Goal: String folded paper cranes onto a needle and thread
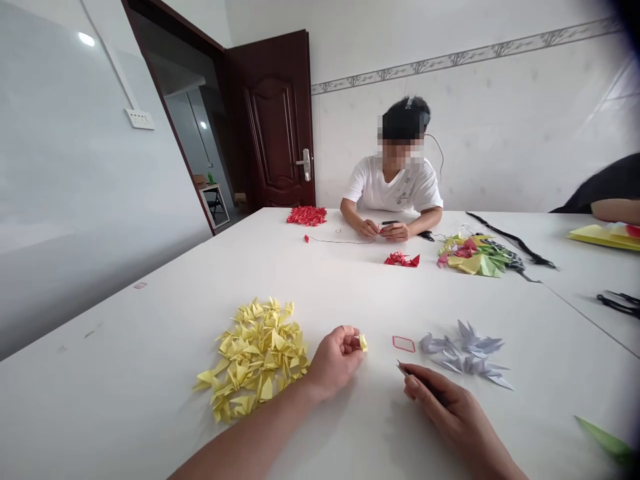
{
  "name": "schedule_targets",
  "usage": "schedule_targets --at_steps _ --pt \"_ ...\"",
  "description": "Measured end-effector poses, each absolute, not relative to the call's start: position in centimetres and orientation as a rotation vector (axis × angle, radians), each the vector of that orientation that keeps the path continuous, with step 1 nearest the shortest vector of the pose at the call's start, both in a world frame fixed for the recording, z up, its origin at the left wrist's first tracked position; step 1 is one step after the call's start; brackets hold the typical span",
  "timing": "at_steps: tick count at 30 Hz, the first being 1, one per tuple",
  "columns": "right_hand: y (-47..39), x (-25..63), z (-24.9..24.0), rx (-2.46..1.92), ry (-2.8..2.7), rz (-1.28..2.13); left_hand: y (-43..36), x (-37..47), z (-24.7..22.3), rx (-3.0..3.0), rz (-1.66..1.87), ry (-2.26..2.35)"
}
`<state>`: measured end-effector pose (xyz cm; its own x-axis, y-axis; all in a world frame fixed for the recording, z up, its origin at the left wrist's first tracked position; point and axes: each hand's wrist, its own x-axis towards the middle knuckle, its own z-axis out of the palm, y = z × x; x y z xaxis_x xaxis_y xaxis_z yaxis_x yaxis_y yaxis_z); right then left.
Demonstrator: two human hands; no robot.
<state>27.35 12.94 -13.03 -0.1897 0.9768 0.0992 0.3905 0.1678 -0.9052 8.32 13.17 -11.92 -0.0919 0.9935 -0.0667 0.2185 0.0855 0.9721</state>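
Note:
My left hand point(337, 357) pinches a small yellow folded paper piece point(363, 343) between thumb and fingers, a little above the white table. Close by on its left lies a heap of yellow paper cranes point(263, 353). My right hand point(445, 403) is closed around dark tweezers point(401, 369); their slim tips point up and left toward the yellow piece without touching it. Most of the tweezers is hidden by the fingers. Beyond that hand rests a small group of white paper cranes point(467, 350). A red-outlined sticker point(403, 344) is on the tabletop between the two hands.
Across the table point(165, 333), a person in a white shirt point(395, 183) handles a small red piece on a thread. Red cranes point(307, 215) are heaped at the far edge. Mixed coloured cranes point(477, 257), black scissors point(620, 303) and a green paper piece point(603, 437) lie to the right.

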Motion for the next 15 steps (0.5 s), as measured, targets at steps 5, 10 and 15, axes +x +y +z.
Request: schedule_targets --at_steps 5,10,15 --pt "12.9 27.5 -13.1 -1.326 -1.678 1.034 15.4 6.2 -9.8 1.358 1.069 1.660" --pt "13.0 27.5 -13.2 -1.290 -1.681 1.092 15.3 0.9 -6.1 1.588 0.977 1.911" --pt "13.1 27.4 -13.2 -1.282 -1.654 1.096 14.4 -4.1 -5.8 1.698 0.712 2.256"
